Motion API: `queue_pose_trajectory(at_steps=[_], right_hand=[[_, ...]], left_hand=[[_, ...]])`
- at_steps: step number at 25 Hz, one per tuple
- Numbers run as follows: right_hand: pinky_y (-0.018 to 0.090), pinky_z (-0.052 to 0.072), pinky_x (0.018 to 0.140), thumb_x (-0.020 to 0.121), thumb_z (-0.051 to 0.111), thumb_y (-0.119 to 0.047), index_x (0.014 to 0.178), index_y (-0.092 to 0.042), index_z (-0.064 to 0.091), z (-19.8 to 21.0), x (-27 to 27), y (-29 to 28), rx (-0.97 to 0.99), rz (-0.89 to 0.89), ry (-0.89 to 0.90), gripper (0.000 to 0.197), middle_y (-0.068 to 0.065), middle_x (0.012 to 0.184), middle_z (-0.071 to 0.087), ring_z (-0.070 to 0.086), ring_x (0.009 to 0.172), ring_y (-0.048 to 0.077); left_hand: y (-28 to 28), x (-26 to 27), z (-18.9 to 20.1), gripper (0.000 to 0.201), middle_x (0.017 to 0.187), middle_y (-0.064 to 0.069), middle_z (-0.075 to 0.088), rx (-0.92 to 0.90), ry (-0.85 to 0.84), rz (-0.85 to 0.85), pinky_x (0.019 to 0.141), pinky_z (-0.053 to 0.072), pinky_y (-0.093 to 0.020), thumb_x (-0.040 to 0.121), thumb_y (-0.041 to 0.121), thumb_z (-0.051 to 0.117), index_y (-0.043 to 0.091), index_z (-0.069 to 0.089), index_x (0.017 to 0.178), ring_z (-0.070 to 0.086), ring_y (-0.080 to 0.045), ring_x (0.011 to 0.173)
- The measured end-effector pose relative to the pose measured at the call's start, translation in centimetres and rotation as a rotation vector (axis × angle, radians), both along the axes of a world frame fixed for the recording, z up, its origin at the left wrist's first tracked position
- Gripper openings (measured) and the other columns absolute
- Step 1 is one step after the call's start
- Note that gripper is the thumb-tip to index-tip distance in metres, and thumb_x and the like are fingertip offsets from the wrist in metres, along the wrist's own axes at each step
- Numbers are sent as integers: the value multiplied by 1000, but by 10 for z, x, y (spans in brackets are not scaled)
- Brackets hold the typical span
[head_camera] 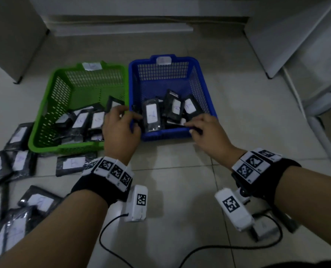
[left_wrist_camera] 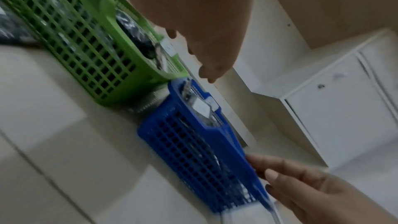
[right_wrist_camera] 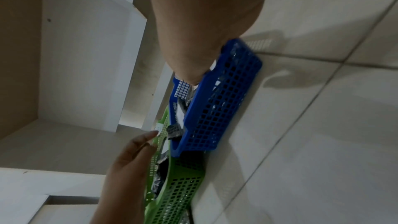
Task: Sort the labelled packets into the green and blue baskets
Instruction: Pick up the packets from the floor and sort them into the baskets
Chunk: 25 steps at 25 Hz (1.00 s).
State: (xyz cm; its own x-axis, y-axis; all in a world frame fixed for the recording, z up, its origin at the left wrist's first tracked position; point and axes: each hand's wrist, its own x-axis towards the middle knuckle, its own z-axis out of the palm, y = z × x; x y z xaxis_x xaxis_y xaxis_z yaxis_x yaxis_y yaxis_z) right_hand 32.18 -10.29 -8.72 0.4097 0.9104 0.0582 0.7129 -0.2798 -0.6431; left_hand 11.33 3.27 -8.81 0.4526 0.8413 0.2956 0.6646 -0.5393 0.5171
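Observation:
The green basket (head_camera: pixel 44 105) stands on the tiled floor at the left and the blue basket (head_camera: pixel 205 84) beside it on the right. Both hold several black packets with white labels. One packet (head_camera: pixel 152 115) leans upright in the blue basket's near left part. My left hand (head_camera: pixel 120 128) hovers over the near corners where the baskets meet, fingers loosely spread and holding nothing. My right hand (head_camera: pixel 205 132) lies at the blue basket's near right rim with its fingers straight; in the left wrist view these fingers (left_wrist_camera: pixel 269 168) touch the blue basket (left_wrist_camera: pixel 193 142).
Several more labelled packets (head_camera: pixel 17 163) lie scattered on the floor left of the green basket, and one (head_camera: pixel 72 164) lies just in front of it. A black cable (head_camera: pixel 180 256) loops across the tiles near me. White cabinets (head_camera: pixel 305 35) stand at the right and behind.

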Motion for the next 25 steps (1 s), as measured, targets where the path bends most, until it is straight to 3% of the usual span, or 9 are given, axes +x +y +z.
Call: queue_pose_trajectory(at_steps=[3,7,11,13,15,18,21,23,25], right_hand=[[20,33,93,80,58,-8,104,-17,71,-1,18,-57,39,-67,-68,29,10,105,55,50,104,25],[27,38,89,79,60,-11,100,-24,70,-15,42,-152,-109,-289,-65,26,9,101,56,52,100,28],[32,36,86,78,68,-19,115,-20,59,-34,52,-240,-351,-523,-63,39,14,108,54,48,107,34],[34,38,89,76,73,-26,124,-16,51,-43,56,-270,-413,-636,48,54,15,116,49,44,112,33],[37,40,92,72,77,-33,128,-14,47,-54,57,-283,-453,-646,97,66,14,120,48,44,114,32],[40,44,88,70,77,-38,128,-14,47,-65,61,-286,-536,-576,8,69,12,119,51,47,112,32],[38,47,80,71,77,-34,118,-12,53,-65,69,-281,-572,-592,50,57,12,112,55,52,103,30],[29,43,62,77,73,-29,102,-8,57,-62,73,-277,-515,-545,174,36,14,99,60,58,88,29],[24,37,54,83,69,-28,94,-9,59,-54,73,-268,-454,-509,288,24,9,89,61,59,80,26]], left_hand=[[-44,44,5,18,101,-5,56,-10,-106,-196,86,42,-36,79,15,57,19,68,92,51,-27,97],[-112,99,-14,21,96,-2,57,-202,-127,-506,87,39,-27,79,13,59,19,67,97,51,-21,95],[-177,133,-39,24,93,5,51,-416,98,-749,86,42,-29,80,25,66,23,63,104,51,-16,92],[-214,144,-52,43,103,3,50,-505,273,-806,83,38,-24,76,43,70,24,58,113,49,-16,99],[-243,147,-63,68,111,2,47,-540,387,-827,84,38,-25,66,57,74,24,50,120,44,-15,103],[-265,147,-72,83,117,1,46,-478,516,-880,85,41,-31,59,57,78,22,42,125,44,-17,105],[-261,152,-70,73,109,-1,55,-510,627,-926,80,46,-34,62,50,79,20,47,119,52,-20,99],[-251,158,-65,49,101,-2,57,-561,645,-945,74,45,-30,67,44,77,18,56,103,56,-20,94],[-233,159,-57,29,96,-2,55,-631,610,-899,70,42,-26,73,39,74,20,58,88,55,-17,88]])
